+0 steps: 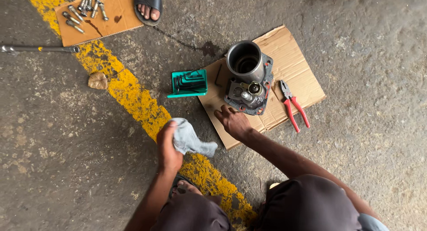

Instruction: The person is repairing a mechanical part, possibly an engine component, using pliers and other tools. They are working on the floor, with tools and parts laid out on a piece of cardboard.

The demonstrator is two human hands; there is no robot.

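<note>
My left hand is closed on a grey rag and holds it above the yellow floor stripe. My right hand rests fingers down on the near edge of a cardboard sheet, just in front of a metal pump housing. The housing has an upright steel cylinder on a dark flanged base and stands on the cardboard. No fingers touch the housing.
A green hex key set lies left of the cardboard and red-handled pliers on its right part. Far left, several bolts sit on another cardboard piece, with a long wrench beside it. A sandalled foot stands at the top.
</note>
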